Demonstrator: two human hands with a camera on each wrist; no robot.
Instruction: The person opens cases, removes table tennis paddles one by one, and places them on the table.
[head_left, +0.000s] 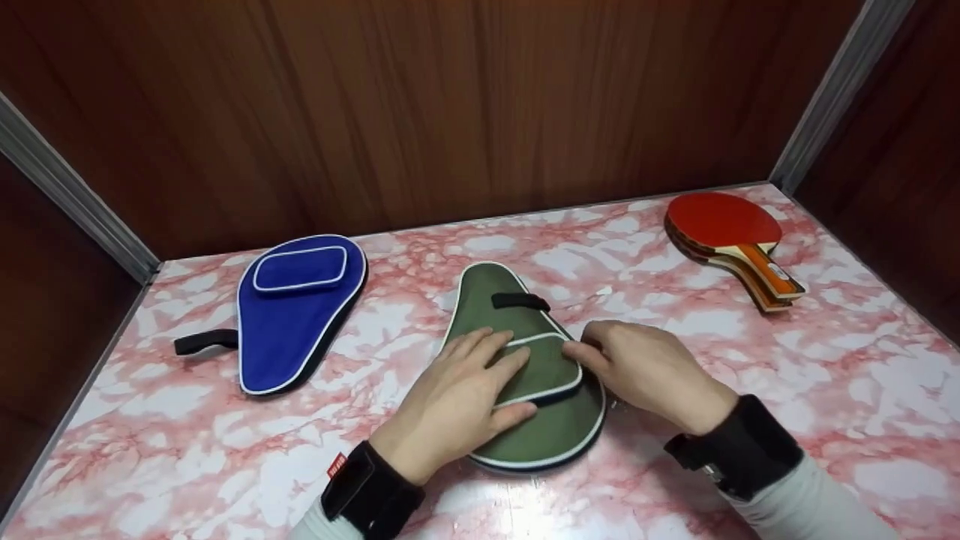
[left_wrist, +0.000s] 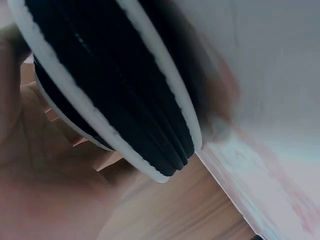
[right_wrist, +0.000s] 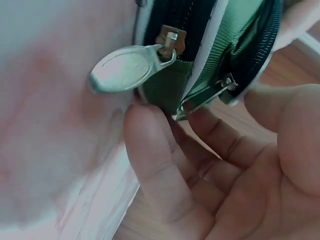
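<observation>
A green paddle case (head_left: pixel 487 307) with white piping lies flat at the middle of the pink marble table (head_left: pixel 825 375). My left hand (head_left: pixel 480 375) rests on its front pocket, palm down with straight fingers. My right hand (head_left: pixel 600 356) is at the pocket's right edge, its fingers curled in against the case rim. In the right wrist view those fingers (right_wrist: pixel 150 150) pinch the green edge at a small zipper slider (right_wrist: pixel 205 97). A larger silver zipper pull (right_wrist: pixel 125 67) hangs free beside it. The left wrist view shows the case's black zipper rim (left_wrist: pixel 125 100) close up beside my palm.
A blue paddle case (head_left: pixel 292 315) with a black strap lies at the back left. A stack of red-faced paddles (head_left: pixel 724 221) sits at the back right corner. Brown wooden walls close in the table on three sides.
</observation>
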